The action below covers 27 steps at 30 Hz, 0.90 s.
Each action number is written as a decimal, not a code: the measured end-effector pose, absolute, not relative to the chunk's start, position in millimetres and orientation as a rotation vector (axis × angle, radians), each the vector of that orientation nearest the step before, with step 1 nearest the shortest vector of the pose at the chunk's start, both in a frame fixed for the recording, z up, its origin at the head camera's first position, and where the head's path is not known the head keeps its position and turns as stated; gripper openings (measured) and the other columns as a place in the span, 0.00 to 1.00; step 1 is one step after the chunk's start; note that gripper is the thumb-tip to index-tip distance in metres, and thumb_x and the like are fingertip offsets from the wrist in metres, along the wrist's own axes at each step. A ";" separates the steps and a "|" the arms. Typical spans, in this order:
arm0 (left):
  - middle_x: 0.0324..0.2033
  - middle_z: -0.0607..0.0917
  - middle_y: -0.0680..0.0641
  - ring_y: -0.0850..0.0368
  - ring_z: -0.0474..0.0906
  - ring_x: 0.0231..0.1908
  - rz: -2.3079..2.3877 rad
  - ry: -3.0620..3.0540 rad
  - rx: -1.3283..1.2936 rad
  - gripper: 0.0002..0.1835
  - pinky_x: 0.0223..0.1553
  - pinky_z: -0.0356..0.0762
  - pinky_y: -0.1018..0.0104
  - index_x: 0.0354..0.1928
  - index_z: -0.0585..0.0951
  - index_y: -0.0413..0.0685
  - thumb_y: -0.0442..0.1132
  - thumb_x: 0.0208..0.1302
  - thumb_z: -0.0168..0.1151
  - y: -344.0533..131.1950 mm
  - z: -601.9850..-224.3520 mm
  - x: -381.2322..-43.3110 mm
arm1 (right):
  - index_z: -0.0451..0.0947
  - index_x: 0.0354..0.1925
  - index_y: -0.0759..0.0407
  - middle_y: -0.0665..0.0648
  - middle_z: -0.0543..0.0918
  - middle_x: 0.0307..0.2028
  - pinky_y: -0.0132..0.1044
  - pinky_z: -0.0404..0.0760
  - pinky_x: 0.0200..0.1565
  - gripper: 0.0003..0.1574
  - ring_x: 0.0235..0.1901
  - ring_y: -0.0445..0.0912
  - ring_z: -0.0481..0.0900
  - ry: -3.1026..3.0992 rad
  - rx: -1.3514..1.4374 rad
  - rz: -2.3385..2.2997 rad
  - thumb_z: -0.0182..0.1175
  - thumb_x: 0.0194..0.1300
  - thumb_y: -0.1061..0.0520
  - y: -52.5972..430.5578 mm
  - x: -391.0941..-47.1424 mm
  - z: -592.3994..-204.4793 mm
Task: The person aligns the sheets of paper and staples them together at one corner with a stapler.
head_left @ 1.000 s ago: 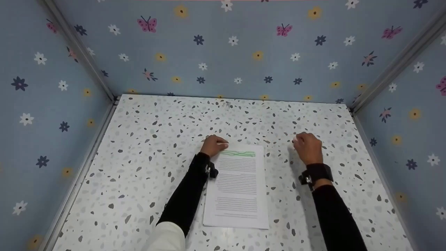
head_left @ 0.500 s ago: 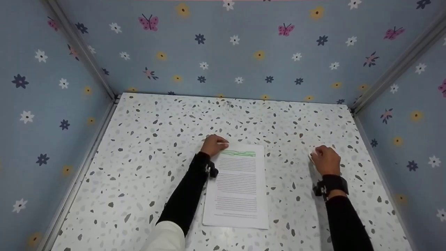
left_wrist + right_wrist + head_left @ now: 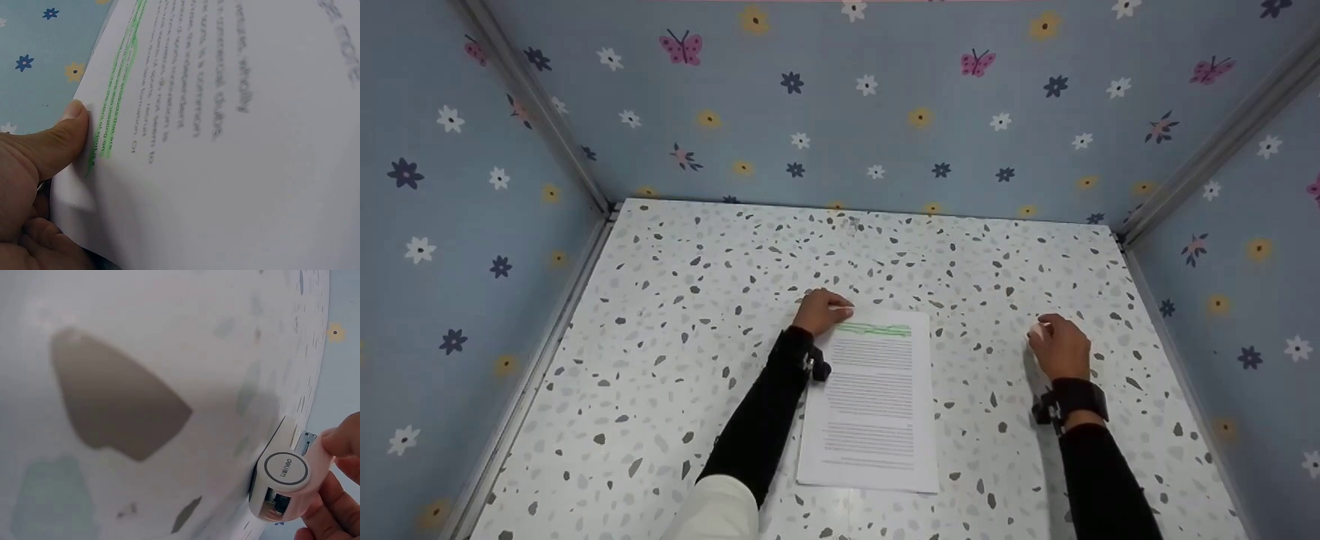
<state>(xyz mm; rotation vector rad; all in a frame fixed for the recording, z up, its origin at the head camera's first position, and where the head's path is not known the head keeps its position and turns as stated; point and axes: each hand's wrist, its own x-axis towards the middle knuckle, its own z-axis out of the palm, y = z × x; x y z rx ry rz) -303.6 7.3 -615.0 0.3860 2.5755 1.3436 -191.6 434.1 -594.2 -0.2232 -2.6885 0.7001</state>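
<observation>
A stack of printed sheets (image 3: pixel 870 405) lies on the table, with green highlighter across its top lines. My left hand (image 3: pixel 821 313) pinches its upper left corner, thumb on the top page and fingers underneath, as the left wrist view shows; the page (image 3: pixel 225 185) bends upward there. Off to the right, my right hand (image 3: pixel 1061 346) holds a small pink and white stapler (image 3: pixel 287 478) between thumb and fingers. The stapler has a round lettered disc on its side and sits close over the tabletop. In the head view it is mostly hidden by the hand.
The speckled white table (image 3: pixel 720 270) is bounded by blue flowered panels (image 3: pixel 840 105) at the back and both sides. Metal frame strips (image 3: pixel 544 127) run along the corners. A black camera strap (image 3: pixel 1076 401) circles my right wrist.
My right hand has moved right and nearer to me with the stapler, mostly in the first half second. The left hand and sheets keep their place.
</observation>
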 end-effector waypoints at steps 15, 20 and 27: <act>0.45 0.88 0.40 0.42 0.80 0.52 1.401 2.564 0.464 0.10 0.59 0.72 0.53 0.46 0.89 0.38 0.36 0.66 0.69 6.5 -618.8 -307.2 | 0.78 0.58 0.70 0.74 0.82 0.45 0.63 0.73 0.49 0.24 0.45 0.66 0.79 -2.779 -0.312 0.741 0.63 0.68 0.59 430.8 -189.8 -581.9; 0.43 0.89 0.44 0.44 0.81 0.50 1.444 2.553 0.503 0.10 0.57 0.73 0.56 0.45 0.90 0.42 0.40 0.66 0.70 3.4 -625.8 -310.7 | 0.77 0.60 0.67 0.74 0.78 0.54 0.68 0.64 0.57 0.26 0.56 0.68 0.72 -2.698 -0.299 0.746 0.66 0.67 0.56 420.2 -194.5 -566.5; 0.47 0.88 0.38 0.40 0.81 0.53 1.515 2.522 0.542 0.12 0.60 0.73 0.52 0.48 0.87 0.35 0.36 0.69 0.66 0.1 -629.7 -303.0 | 0.75 0.63 0.66 0.71 0.78 0.54 0.61 0.69 0.57 0.32 0.55 0.65 0.74 -2.622 -0.234 0.918 0.69 0.67 0.52 394.2 -206.2 -544.1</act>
